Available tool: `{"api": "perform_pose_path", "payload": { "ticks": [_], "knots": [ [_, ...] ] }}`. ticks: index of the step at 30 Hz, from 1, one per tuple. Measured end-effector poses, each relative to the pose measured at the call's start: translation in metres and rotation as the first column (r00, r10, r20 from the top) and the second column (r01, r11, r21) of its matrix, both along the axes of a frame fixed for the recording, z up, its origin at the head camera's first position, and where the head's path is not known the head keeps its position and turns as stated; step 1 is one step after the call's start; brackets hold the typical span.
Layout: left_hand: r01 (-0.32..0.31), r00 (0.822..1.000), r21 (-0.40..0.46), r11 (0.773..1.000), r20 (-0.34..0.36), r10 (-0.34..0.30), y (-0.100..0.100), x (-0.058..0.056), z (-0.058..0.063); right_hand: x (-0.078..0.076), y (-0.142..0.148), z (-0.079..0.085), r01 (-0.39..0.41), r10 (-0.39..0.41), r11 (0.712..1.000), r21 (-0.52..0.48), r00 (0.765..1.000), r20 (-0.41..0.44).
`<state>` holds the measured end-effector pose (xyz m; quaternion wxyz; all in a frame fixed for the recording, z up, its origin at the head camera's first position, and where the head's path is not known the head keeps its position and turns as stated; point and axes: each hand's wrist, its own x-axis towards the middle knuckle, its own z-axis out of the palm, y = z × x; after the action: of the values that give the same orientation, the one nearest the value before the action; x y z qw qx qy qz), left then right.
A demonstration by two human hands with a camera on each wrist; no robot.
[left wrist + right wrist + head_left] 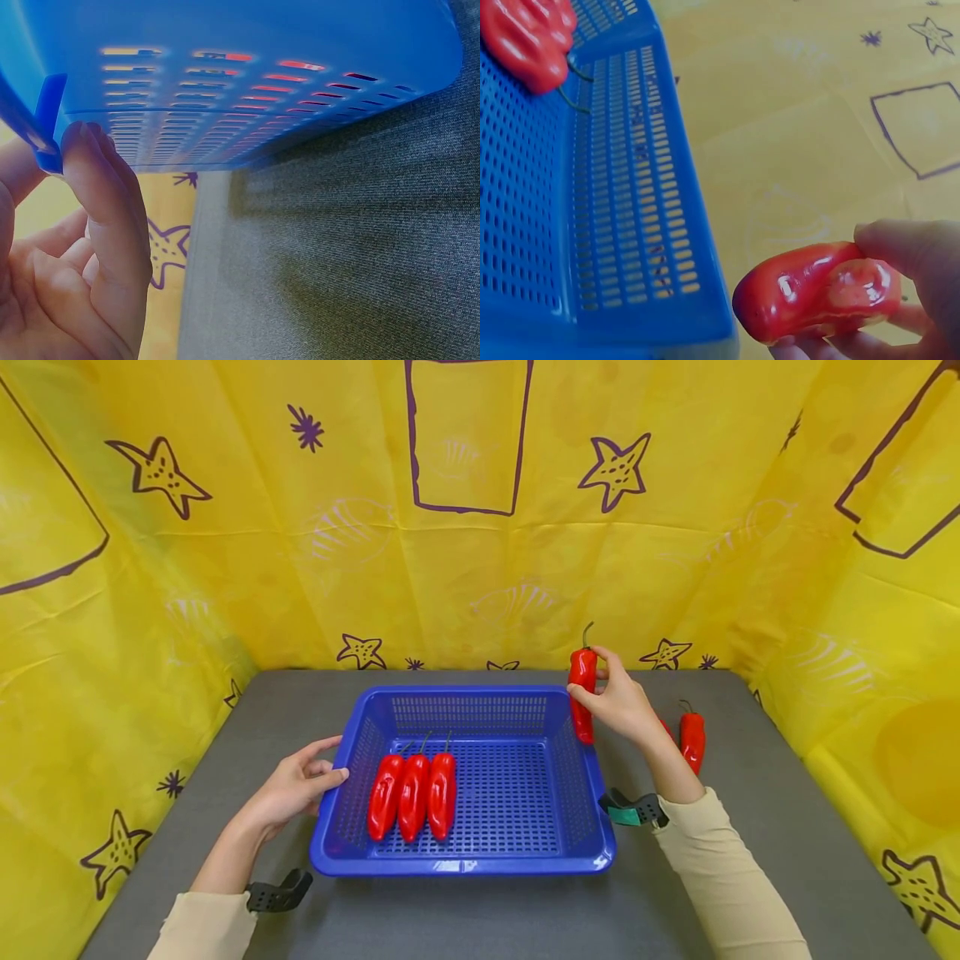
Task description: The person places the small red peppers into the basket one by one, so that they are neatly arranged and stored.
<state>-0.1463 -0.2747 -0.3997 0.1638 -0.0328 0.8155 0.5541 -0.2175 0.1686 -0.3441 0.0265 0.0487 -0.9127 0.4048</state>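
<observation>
A blue plastic basket with slotted walls stands on the grey table. Three red chili peppers lie side by side in its left half, stems toward the back. My left hand grips the basket's left rim; in the left wrist view, thumb and fingers pinch that rim from both sides. Over the right rim, near the back corner, my right hand holds another red chili pepper upright, stem up, between thumb and fingers. The right wrist view shows this pepper just outside the basket wall.
Another red chili pepper lies on the table right of the basket, and a bit of red shows beside it behind my right wrist. A yellow cloth with purple starfish drawings hangs behind and along both sides.
</observation>
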Motion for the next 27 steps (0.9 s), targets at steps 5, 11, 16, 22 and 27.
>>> {"api": "perform_pose_path", "payload": {
  "ticks": [5, 11, 16, 22, 27],
  "knots": [
    [0.000, 1.000, -0.003, 1.000, 0.000, 0.000, 0.000, 0.000, 0.000, -0.002, -0.013, 0.000, 0.018, -0.018, 1.000, 0.002, 1.000, -0.008],
    [0.002, 1.000, 0.004, 1.000, 0.001, -0.002, 0.000, 0.000, 0.000, -0.004, -0.027, -0.003, 0.008, -0.006, 0.999, -0.033, 0.999, 0.041],
    [0.002, 1.000, 0.001, 1.000, 0.003, -0.002, -0.001, 0.000, 0.000, -0.005, -0.038, -0.007, -0.011, 0.014, 0.999, -0.048, 0.998, 0.065],
    [0.005, 1.000, 0.001, 1.000, 0.001, -0.005, -0.001, 0.000, 0.000, -0.005, -0.051, -0.013, -0.043, 0.047, 0.998, -0.046, 0.996, 0.082],
    [0.007, 1.000, 0.002, 1.000, 0.003, -0.007, -0.001, 0.001, 0.000, -0.005, -0.061, -0.016, -0.085, 0.088, 0.996, -0.035, 0.990, 0.112]
  ]
}}
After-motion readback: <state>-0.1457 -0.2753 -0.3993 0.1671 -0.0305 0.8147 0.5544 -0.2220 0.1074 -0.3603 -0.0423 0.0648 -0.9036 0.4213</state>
